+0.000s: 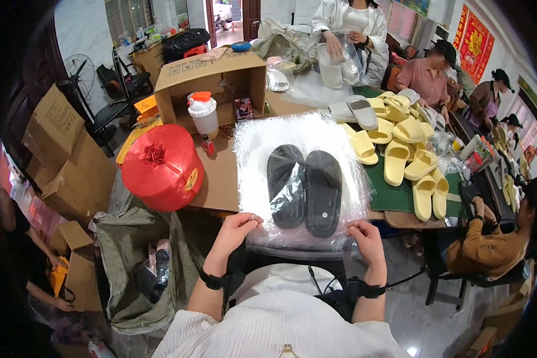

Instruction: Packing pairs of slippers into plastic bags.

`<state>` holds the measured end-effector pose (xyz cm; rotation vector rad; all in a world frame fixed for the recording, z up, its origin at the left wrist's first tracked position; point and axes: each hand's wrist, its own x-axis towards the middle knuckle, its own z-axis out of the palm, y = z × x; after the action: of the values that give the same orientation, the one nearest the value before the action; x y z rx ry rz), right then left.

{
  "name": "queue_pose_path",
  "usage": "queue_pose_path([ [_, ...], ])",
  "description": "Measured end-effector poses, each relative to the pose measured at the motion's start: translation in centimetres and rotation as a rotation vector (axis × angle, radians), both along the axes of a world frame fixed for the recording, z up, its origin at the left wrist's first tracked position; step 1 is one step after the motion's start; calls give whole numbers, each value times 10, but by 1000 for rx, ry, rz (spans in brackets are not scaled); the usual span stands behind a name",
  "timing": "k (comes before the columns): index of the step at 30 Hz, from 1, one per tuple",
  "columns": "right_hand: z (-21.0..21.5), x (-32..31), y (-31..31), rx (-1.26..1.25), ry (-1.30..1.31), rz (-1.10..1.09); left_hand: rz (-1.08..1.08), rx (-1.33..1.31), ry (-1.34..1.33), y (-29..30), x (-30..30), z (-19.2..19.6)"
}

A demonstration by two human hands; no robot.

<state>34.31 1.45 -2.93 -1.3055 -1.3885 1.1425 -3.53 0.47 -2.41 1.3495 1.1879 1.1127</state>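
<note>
At far left, stacked brown cardboard boxes [65,155] are standing beside an olive fabric sack [143,262] that is slumping open on the floor. A glossy red spool of plastic twine [161,167], rounded and drum-shaped, is sitting on the surface [221,179] edge, with a white lidded jar [204,114] and an open carton [212,80] behind it. The left hand [235,230] is pinching the lower left edge of a clear, crinkled plastic bag [301,173]; the right hand [364,235] is gripping its lower right edge. The bag is being held flat above the near edge of the surface, enclosing a pair of matte black slippers [305,188] lying side by side, soles up. To the right, smooth pale yellow slippers [403,158] are piling up on a green mat [394,197], where other seated persons are working. Red wall hangings are showing at upper right.
</note>
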Motion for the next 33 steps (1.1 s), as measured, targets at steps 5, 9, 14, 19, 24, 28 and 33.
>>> queue_pose_path([
  [5,7,3,-3,-7,74,35,18,40,28,-1,-4,4],
  [9,13,8,-6,-226,73,16,82,-232,-3,-9,5,29],
  [14,0,7,-5,-220,217,-44,107,-88,-119,-8,4,11],
  [19,9,13,-3,136,352,-278,181,114,-164,-5,-2,22],
  [24,16,-3,-15,-260,119,-132,132,56,-182,-6,1,11],
  [28,15,-19,-17,-212,-161,84,98,-81,-107,-13,6,15],
  [33,-12,-10,-11,-115,-57,94,130,-163,0,-19,-4,17],
])
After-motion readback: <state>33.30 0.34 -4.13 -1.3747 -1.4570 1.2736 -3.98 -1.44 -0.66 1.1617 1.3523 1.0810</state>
